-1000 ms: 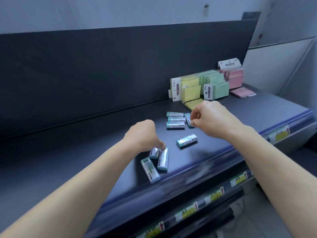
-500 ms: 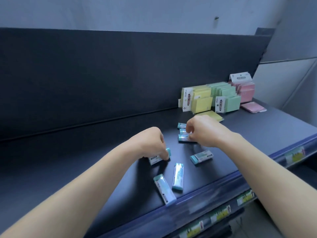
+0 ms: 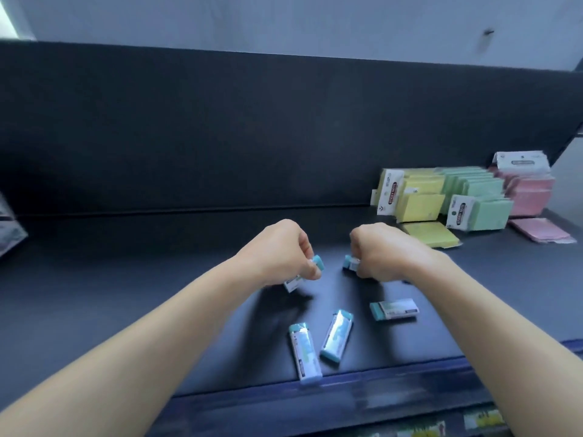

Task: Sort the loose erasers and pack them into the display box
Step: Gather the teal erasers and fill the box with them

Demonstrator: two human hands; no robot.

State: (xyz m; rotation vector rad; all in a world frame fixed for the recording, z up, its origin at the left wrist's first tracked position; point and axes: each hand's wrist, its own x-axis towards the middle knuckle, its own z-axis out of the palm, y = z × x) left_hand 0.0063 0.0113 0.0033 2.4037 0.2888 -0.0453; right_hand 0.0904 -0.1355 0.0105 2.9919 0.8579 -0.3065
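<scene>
Your left hand (image 3: 277,253) curls round a teal-capped, paper-sleeved eraser (image 3: 317,262) over the dark matte shelf (image 3: 126,294). Three loose erasers (image 3: 337,335), slim blocks, lie near the front lip, their print too blurred to read. Your right hand (image 3: 381,252) pinches a second eraser (image 3: 350,263). Far right, pastel pads (image 3: 392,192) read "STICKY NOTE".

Glossy film wrappers, catching the light, are seen on the erasers (image 3: 336,335) lying at 6 o'clock on the shelf (image 3: 126,294); their teal ends look matt. The shelf is shown as smooth and dark with a faint sheen, the back panel (image 3: 220,137) as matt. At 2 o'clock, sticky note packs (image 3: 422,203) of pastel paper are fronted by white printed card. The blue front rail (image 3: 394,378) looks like glossy plastic.
</scene>
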